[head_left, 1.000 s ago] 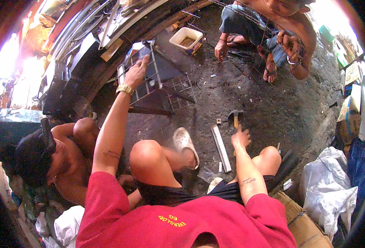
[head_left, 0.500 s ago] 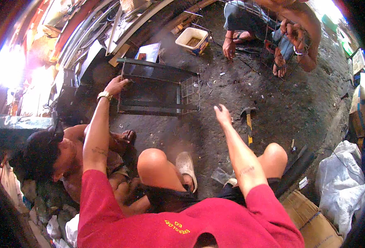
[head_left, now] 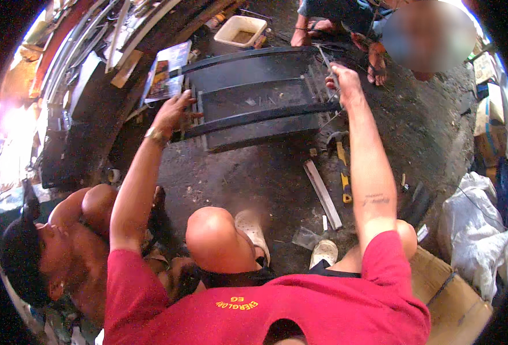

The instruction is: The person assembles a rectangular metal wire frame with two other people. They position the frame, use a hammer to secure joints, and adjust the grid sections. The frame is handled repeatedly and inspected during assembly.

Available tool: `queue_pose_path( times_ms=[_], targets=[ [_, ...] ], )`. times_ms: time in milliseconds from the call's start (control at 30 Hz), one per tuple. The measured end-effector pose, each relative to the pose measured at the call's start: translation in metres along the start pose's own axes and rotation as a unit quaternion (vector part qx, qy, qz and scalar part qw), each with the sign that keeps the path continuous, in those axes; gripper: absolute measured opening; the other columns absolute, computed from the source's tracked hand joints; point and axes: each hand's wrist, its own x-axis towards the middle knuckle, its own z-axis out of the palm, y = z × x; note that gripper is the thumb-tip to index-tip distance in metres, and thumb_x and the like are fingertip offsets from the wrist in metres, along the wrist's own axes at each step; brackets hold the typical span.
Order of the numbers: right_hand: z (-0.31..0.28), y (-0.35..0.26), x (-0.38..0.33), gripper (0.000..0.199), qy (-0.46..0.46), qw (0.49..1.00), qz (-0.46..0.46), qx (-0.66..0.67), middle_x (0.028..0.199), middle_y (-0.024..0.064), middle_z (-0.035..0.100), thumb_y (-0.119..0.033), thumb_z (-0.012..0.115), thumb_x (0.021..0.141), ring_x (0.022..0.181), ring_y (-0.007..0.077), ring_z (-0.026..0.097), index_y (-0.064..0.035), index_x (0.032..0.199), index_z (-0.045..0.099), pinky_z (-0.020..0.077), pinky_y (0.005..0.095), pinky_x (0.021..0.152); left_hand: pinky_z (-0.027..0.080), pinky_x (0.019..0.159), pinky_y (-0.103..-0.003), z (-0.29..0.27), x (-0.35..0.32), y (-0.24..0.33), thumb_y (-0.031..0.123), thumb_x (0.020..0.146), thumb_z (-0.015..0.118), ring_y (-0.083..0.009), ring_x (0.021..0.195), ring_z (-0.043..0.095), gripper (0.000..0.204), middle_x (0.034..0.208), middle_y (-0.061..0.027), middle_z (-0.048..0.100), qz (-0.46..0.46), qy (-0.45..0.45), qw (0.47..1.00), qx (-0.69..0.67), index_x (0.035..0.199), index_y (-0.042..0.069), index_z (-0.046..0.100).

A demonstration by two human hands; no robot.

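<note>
The dark metal frame [head_left: 254,86] lies lengthwise between the two hands, above the floor area in front of the knees. Its left end is located at the fingers of the left hand [head_left: 172,114]; its right end is located at the fingers of the right hand [head_left: 347,86]. The long rails run approximately crosswise, with the right end slightly higher in view than the left.

Left hand: the fingers are extended and spread apart, positioned over the left end of the frame. They appear to contact the end bars; no closed grip is seen, and the exact contact is too small to confirm.

Right hand: the fingers are curled around the thin end rod at the right end of the frame. No visible gap remains between fingers and rod.

Surrounding items: the hammer [head_left: 344,172], with a yellow and black handle, lies on the floor [head_left: 265,178] just beside the right forearm. A light metal strip [head_left: 323,195] lies to the left of the hammer. A white tub [head_left: 240,31] stands beyond the far rail.
</note>
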Motion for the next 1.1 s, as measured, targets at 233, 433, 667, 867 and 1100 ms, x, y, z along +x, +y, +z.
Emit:
queue_pose_path(
  times_ms=[233, 433, 667, 867, 1100],
  targets=[
    [-0.051, 0.0, -0.006, 0.029, -0.007, 0.997, 0.063, 0.05, 0.1, 0.0087, 0.069, -0.017, 0.049, 0.098, 0.083, 0.0206, 0.065, -0.0025, 0.118, 0.062, 0.0564, 0.0356, 0.073, 0.053, 0.07, -0.05, 0.023, 0.159, -0.082, 0.062, 0.097, 0.041, -0.0349, 0.102, 0.066, 0.064, 0.123, -0.0127, 0.057, -0.117, -0.154, 0.935, -0.298, 0.12, 0.005, 0.059],
    [-0.033, -0.008, -0.016, 0.034, -0.026, 0.994, 0.104, -0.022, 0.119, 0.0091, 0.065, -0.011, 0.044, 0.098, 0.093, 0.0253, 0.066, -0.0019, 0.128, 0.057, 0.0562, 0.0395, 0.081, 0.034, 0.1, -0.063, -0.013, 0.17, -0.105, 0.057, 0.099, 0.041, -0.0322, 0.119, 0.056, 0.053, 0.141, -0.0099, 0.05, -0.079, -0.178, 0.969, -0.153, 0.128, 0.018, 0.061],
    [-0.034, -0.02, -0.003, 0.04, -0.046, 0.965, 0.145, -0.214, 0.119, 0.0048, 0.065, -0.013, 0.052, 0.095, 0.097, 0.0203, 0.066, -0.006, 0.134, 0.057, 0.0549, 0.0373, 0.081, 0.048, 0.087, -0.051, -0.024, 0.162, -0.095, 0.045, 0.1, 0.051, -0.0278, 0.109, 0.059, 0.042, 0.133, -0.0096, 0.057, 0.064, -0.122, 0.988, 0.071, 0.129, 0.017, 0.062],
    [-0.028, 0.003, -0.012, 0.031, -0.032, 0.983, 0.137, -0.119, 0.109, 0.0025, 0.069, -0.027, 0.061, 0.095, 0.09, 0.0169, 0.066, -0.007, 0.118, 0.066, 0.0552, 0.033, 0.074, 0.049, 0.071, -0.03, -0.013, 0.144, -0.081, 0.037, 0.1, 0.054, -0.0142, 0.093, 0.062, 0.033, 0.107, -0.0007, 0.064, 0.032, -0.092, 0.995, 0.004, 0.111, 0.008, 0.064],
    [0.016, 0.018, -0.001, 0.033, -0.053, 0.988, 0.114, -0.087, 0.107, 0.0029, 0.068, -0.033, 0.058, 0.096, 0.081, 0.0182, 0.067, -0.0068, 0.114, 0.067, 0.0548, 0.0313, 0.068, 0.048, 0.095, -0.036, -0.058, 0.18, -0.064, 0.042, 0.1, 0.053, -0.0215, 0.106, 0.061, 0.05, 0.134, -0.0095, 0.058, 0.047, -0.017, 0.97, 0.239, 0.136, 0.007, 0.055]
  ],
)
